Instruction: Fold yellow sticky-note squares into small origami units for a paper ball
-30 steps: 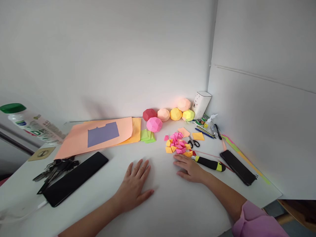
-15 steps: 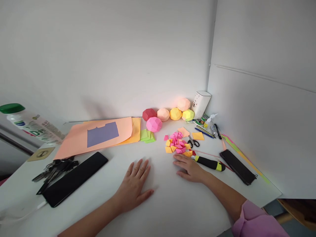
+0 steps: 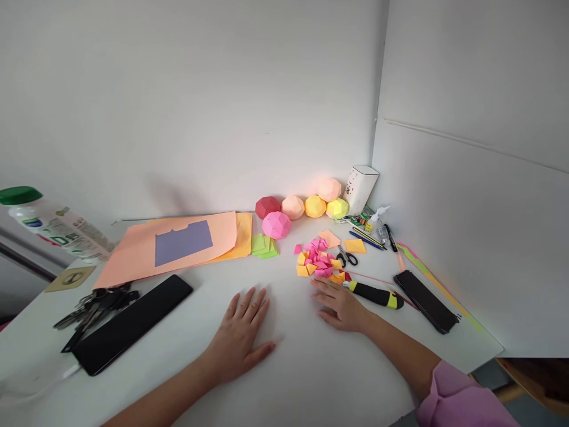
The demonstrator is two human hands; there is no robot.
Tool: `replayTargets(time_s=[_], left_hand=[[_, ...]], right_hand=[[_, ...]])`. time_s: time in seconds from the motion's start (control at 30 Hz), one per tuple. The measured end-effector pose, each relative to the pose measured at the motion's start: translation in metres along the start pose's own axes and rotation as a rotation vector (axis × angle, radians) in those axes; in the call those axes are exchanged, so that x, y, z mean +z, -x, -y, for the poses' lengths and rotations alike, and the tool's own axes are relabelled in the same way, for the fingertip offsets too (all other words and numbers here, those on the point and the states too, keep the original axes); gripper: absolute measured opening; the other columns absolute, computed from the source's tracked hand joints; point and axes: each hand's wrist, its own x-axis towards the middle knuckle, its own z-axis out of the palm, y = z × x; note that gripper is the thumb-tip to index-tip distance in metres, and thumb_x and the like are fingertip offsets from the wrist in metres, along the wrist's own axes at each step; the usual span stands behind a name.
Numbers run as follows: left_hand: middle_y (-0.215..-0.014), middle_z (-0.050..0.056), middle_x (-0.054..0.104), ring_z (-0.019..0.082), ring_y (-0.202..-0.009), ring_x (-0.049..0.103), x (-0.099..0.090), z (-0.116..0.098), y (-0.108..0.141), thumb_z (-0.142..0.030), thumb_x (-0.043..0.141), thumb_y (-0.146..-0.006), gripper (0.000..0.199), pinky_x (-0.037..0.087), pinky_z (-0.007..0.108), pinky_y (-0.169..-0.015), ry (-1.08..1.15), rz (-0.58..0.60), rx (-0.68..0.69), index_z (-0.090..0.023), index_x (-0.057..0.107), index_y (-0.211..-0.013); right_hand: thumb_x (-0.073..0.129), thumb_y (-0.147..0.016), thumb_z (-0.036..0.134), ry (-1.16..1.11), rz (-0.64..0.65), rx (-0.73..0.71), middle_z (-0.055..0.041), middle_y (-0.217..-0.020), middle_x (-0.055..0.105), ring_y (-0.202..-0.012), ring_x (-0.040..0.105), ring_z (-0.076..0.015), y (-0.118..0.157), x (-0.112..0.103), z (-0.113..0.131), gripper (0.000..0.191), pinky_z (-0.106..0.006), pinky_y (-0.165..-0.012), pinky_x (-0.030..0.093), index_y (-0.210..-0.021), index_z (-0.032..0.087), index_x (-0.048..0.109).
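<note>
My left hand (image 3: 239, 337) lies flat on the white table (image 3: 284, 379), fingers spread, holding nothing. Farther right, my right hand (image 3: 340, 303) also rests on the table with its fingers stretched out. Its fingertips are close to a heap of folded pink and orange paper pieces (image 3: 317, 258); whether they touch it I cannot tell. Beside that hand is a black and yellow handle (image 3: 376, 294), its tip near the heap. Black-handled scissors (image 3: 348, 257) lie just behind, among the paper pieces.
Several faceted paper balls (image 3: 276, 225) sit by the wall. Peach and orange sheets (image 3: 133, 255) and green paper squares (image 3: 265, 245) lie left. A black phone (image 3: 133, 323), keys (image 3: 95, 305) and a green-capped bottle (image 3: 57, 228) are far left. Right are a black case (image 3: 425, 301), pens (image 3: 368, 238) and a glue bottle (image 3: 376, 218).
The whole view has shifted slightly. Both hands stay in the same place on the table, and no object has visibly moved.
</note>
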Motion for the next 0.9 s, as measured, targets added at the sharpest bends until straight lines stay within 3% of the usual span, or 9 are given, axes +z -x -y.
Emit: replayTargets(time_s=[0.47,0.9], left_hand=[[-0.152,0.012,0.025,0.035,-0.14,0.018,0.0021,0.0001,-0.0006,-0.064,0.033,-0.085,0.076,0.016,0.053,-0.11,0.002,-0.025,-0.001,-0.019,0.028,-0.145],[-0.151,0.015,0.026,0.038,-0.139,0.02,-0.0034,-0.0037,-0.0053,-0.066,0.03,-0.084,0.079,0.013,0.055,-0.109,0.019,0.056,-0.036,-0.012,0.034,-0.142]], right_hand=[[0.053,-0.084,0.024,0.04,-0.01,0.014,-0.0157,-0.141,0.042,-0.135,0.033,-0.0272,0.0018,0.0007,0.0007,0.035,-0.046,-0.102,0.041,-0.117,0.015,0.058],[0.053,-0.084,0.023,0.051,-0.026,0.006,-0.017,-0.14,0.044,-0.135,0.033,-0.0283,0.0002,-0.0001,0.0001,0.034,-0.046,-0.104,0.04,-0.115,0.012,0.06]])
